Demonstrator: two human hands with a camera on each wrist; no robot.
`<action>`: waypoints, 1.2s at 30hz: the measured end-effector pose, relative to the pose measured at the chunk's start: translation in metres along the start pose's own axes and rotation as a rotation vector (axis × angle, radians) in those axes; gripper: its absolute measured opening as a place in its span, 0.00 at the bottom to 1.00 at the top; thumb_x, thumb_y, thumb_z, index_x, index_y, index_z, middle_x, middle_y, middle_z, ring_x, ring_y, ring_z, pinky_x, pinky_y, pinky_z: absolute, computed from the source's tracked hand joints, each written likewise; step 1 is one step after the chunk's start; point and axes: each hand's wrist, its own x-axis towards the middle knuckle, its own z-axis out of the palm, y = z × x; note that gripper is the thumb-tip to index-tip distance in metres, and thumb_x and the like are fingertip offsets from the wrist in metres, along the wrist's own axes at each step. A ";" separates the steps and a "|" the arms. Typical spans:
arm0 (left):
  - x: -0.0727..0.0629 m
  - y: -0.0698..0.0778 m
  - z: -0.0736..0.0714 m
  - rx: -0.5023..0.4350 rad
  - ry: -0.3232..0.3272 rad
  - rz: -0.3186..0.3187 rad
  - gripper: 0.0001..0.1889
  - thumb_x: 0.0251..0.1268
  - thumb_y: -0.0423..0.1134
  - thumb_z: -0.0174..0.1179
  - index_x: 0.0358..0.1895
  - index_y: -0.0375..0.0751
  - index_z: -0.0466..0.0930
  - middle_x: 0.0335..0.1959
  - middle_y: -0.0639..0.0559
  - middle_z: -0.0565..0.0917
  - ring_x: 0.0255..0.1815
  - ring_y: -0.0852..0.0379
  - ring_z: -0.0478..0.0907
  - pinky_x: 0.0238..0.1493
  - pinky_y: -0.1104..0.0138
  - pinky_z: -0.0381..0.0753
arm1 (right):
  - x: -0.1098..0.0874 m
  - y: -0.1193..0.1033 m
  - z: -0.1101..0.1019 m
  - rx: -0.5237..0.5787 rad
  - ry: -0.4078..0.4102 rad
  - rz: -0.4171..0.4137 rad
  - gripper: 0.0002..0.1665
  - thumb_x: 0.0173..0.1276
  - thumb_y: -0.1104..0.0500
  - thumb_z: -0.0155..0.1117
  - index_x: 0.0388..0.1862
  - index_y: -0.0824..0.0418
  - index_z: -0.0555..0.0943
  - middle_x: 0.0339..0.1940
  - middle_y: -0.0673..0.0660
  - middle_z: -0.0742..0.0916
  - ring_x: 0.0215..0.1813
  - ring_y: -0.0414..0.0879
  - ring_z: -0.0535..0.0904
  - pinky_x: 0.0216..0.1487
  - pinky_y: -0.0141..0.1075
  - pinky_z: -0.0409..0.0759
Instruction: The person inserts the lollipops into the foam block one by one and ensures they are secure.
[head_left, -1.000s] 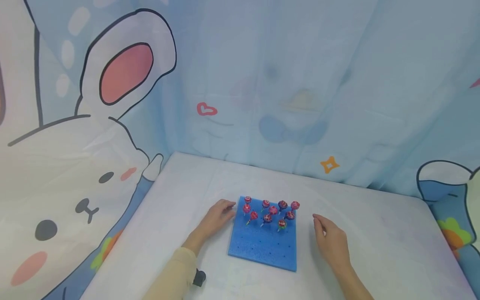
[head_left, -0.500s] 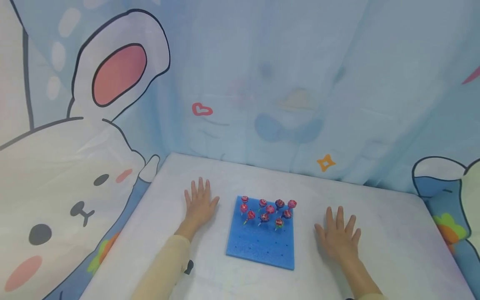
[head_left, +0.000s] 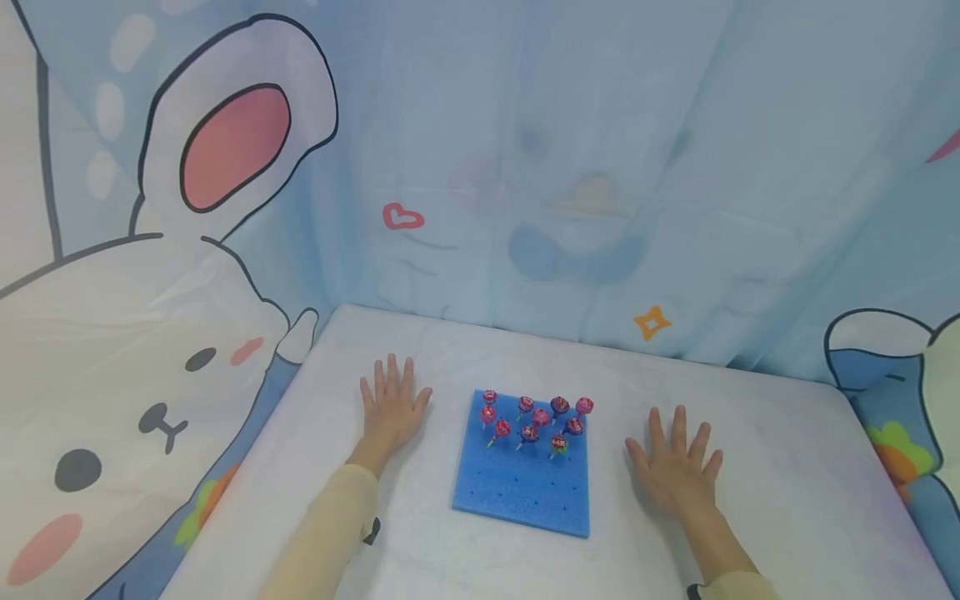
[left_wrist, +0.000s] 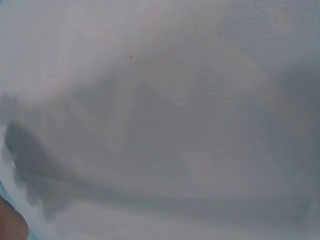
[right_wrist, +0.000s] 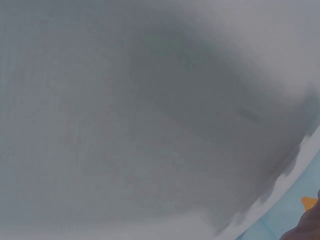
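Several wrapped lollipops (head_left: 529, 433) stand by their sticks in the far half of a blue foam board (head_left: 517, 500). Small holes dot the board's near half. To the left of the board, my left hand (head_left: 392, 414) is spread palm down with straight fingers and holds nothing. My right hand (head_left: 677, 468), also palm down with fingers spread, is on the board's right side, apart from it. The left wrist view has only a bit of skin (left_wrist: 11, 222) at its lower left corner; in the right wrist view a dark bit of the hand (right_wrist: 306, 227) shows at lower right.
A white cloth (head_left: 787, 467) covers the table. Behind it hangs a light blue curtain (head_left: 465, 150) with cartoon prints, and a large printed rabbit (head_left: 150, 350) fills the left side. A small black object (head_left: 372, 532) shows beside the left sleeve.
Both hands were near the board's sides with bent fingers a second ago. The left has moved away to the left and both have spread flat. The lollipops stay in the board.
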 end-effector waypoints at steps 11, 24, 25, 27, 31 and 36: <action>0.002 -0.001 -0.004 0.044 0.022 0.010 0.37 0.76 0.62 0.32 0.80 0.47 0.41 0.80 0.40 0.37 0.79 0.38 0.31 0.73 0.39 0.29 | 0.003 -0.004 -0.003 -0.003 0.014 0.032 0.50 0.74 0.32 0.39 0.79 0.62 0.40 0.76 0.71 0.32 0.71 0.77 0.22 0.62 0.76 0.23; 0.003 0.002 0.000 0.073 -0.004 0.013 0.37 0.76 0.64 0.29 0.80 0.50 0.38 0.80 0.43 0.34 0.79 0.40 0.27 0.73 0.40 0.24 | 0.003 -0.008 -0.007 0.003 0.007 0.032 0.51 0.73 0.31 0.39 0.79 0.63 0.39 0.76 0.71 0.33 0.72 0.76 0.22 0.63 0.76 0.24; 0.004 0.002 0.001 0.076 -0.004 0.014 0.37 0.76 0.64 0.28 0.80 0.50 0.38 0.80 0.42 0.34 0.78 0.40 0.27 0.73 0.40 0.24 | 0.003 -0.008 -0.007 0.005 0.008 0.033 0.51 0.73 0.32 0.39 0.79 0.63 0.39 0.76 0.71 0.33 0.72 0.76 0.22 0.63 0.76 0.24; 0.004 0.002 0.001 0.078 0.000 0.018 0.37 0.76 0.64 0.29 0.80 0.50 0.38 0.80 0.42 0.34 0.79 0.39 0.28 0.73 0.40 0.25 | 0.003 -0.009 -0.007 0.002 0.009 0.038 0.51 0.74 0.33 0.41 0.79 0.64 0.40 0.76 0.71 0.34 0.72 0.77 0.23 0.63 0.76 0.24; 0.004 0.003 0.001 0.082 0.001 0.023 0.37 0.76 0.64 0.29 0.80 0.49 0.39 0.80 0.42 0.35 0.79 0.39 0.29 0.73 0.39 0.25 | 0.003 -0.008 -0.006 0.008 0.020 0.031 0.50 0.74 0.34 0.42 0.79 0.64 0.42 0.76 0.72 0.35 0.72 0.77 0.24 0.63 0.76 0.25; 0.002 0.003 0.002 0.087 0.001 0.029 0.37 0.76 0.64 0.30 0.80 0.49 0.41 0.80 0.41 0.37 0.79 0.38 0.30 0.73 0.39 0.27 | 0.002 -0.007 -0.003 0.012 0.027 0.021 0.49 0.74 0.35 0.43 0.79 0.64 0.41 0.77 0.72 0.35 0.72 0.77 0.23 0.63 0.76 0.25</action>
